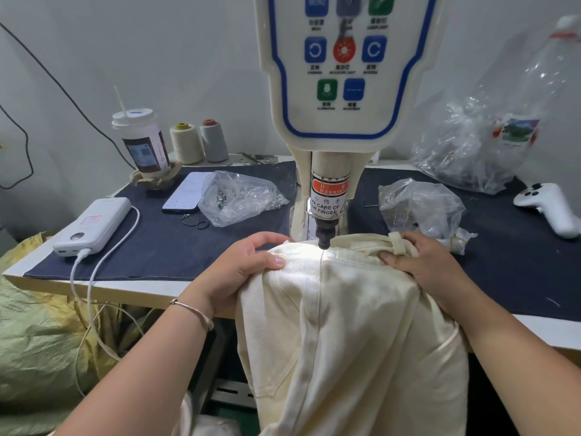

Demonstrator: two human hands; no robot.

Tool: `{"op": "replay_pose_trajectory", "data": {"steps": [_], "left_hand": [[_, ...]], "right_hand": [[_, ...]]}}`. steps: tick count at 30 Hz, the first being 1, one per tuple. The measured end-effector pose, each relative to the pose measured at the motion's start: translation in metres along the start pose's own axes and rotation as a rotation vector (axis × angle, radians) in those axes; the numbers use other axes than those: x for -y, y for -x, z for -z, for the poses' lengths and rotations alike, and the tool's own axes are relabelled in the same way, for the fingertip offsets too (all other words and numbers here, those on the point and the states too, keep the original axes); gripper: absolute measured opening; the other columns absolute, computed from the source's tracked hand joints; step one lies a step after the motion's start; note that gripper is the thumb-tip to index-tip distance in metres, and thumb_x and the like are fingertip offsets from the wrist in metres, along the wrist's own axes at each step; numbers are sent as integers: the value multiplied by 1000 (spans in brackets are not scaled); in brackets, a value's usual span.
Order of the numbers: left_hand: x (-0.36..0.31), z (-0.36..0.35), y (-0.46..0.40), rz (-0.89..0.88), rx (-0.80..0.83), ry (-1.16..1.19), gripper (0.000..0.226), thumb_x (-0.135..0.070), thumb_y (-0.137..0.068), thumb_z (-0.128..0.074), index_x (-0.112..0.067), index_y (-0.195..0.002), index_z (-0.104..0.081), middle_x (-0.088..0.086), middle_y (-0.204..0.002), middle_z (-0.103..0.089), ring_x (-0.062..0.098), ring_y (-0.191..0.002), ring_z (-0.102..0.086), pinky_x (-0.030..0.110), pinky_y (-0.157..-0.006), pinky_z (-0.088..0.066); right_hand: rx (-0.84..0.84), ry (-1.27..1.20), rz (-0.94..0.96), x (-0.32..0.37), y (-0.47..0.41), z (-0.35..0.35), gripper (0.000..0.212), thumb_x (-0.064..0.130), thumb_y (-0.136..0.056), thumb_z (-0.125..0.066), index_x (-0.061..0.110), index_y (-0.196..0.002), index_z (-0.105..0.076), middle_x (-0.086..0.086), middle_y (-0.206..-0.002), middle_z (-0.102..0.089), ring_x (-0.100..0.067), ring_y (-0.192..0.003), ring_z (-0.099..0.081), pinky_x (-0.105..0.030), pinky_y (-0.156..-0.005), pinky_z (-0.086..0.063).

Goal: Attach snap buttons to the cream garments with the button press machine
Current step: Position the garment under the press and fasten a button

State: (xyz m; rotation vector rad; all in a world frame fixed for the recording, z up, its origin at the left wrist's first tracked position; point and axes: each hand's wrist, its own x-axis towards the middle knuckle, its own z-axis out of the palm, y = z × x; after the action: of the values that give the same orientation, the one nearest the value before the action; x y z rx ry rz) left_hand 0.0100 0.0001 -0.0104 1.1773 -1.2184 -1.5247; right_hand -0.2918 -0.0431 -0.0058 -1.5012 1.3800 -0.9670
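A cream garment hangs over the table's front edge, its waistband lying under the dark punch tip of the button press machine. A light shines on the cloth right at the tip. My left hand grips the waistband's left side, thumb on top and fingers curled over the far edge. My right hand holds the right side, thumb pressing the cloth beside a belt loop. Whatever lies under the cloth at the punch is hidden.
Two clear bags of metal snap parts sit on the dark table cover: one left, one right. Also there: a phone, a power bank with cable, a cup, thread cones, a white controller, a large plastic bag.
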Motion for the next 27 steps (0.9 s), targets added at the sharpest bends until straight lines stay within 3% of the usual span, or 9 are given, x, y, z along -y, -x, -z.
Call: {"op": "replay_pose_trajectory", "data": {"steps": [2,5,14,19,23,27], "left_hand": [[0,0,1,2,-15,-5,44,-29,-63,-82,-28,-106,-72,17,-102,-73,26,-83,-69,35,-70,-57],[1,-1,4,-33,-31,-16,37,-26,-66,-82,-25,-100,-70,20,-98,-73,25,-79,-69,32,-66,-56],[4,0,5,-55,-65,-79,35,-30,-67,-84,-24,-99,-70,24,-104,-74,30,-86,-70,44,-83,-53],[4,-1,6,-46,-65,-65,35,-29,-67,-84,-24,-99,-70,25,-103,-73,29,-84,-69,41,-80,-54],[4,-2,6,-41,-59,-64,35,-28,-68,-83,-24,-100,-70,26,-103,-73,29,-84,-69,40,-80,-54],[4,-1,5,-38,-52,-50,35,-28,-68,-83,-24,-100,-70,28,-104,-72,29,-83,-68,39,-78,-54]], "right_hand": [[3,12,-3,0,0,0,15,19,-81,-76,17,-94,-68,-9,-92,-71,-7,-70,-62,-10,-57,-45],[2,18,3,0,0,0,16,19,-81,-76,15,-95,-68,-10,-92,-71,-10,-74,-62,-14,-60,-46],[-12,28,10,4,4,0,13,17,-81,-76,17,-93,-69,-6,-90,-72,-9,-73,-62,-21,-65,-46],[-26,31,15,5,5,0,13,15,-81,-76,19,-91,-69,-4,-87,-72,5,-60,-60,-6,-53,-43],[-25,41,-1,5,5,0,13,17,-82,-76,20,-93,-69,-2,-88,-72,-3,-68,-61,-12,-58,-44],[-30,28,-11,6,5,0,14,17,-82,-76,20,-93,-69,-2,-88,-73,-1,-66,-62,-8,-55,-44]]}}
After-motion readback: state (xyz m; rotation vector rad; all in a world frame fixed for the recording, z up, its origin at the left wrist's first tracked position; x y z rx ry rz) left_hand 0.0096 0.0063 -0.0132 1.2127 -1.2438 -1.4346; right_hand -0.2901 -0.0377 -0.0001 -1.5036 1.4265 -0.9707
